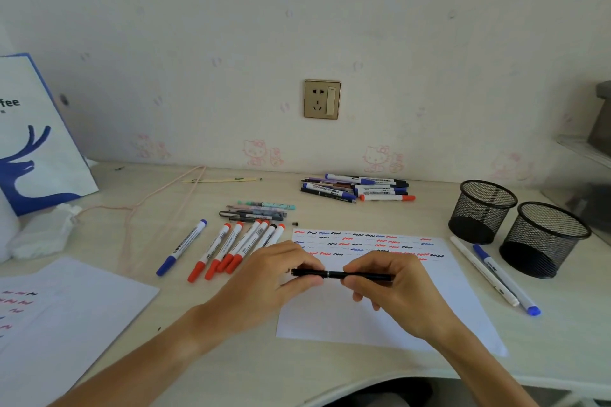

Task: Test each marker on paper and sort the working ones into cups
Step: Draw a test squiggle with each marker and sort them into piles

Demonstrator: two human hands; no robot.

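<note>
Where squiggled paper (pixel 380 307) lies flat, both hands (pixel 334 277) pinching one slim black pen (pixel 334 273).

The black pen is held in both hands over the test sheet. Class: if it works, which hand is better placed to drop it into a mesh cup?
Probably the right hand: it grips the black pen on the side nearer the two mesh cups; the left hand would have to cross over.

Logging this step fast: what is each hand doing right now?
Left hand: pinches the left end of the black pen.
Right hand: grips the same pen's right end, above the test paper.
</note>
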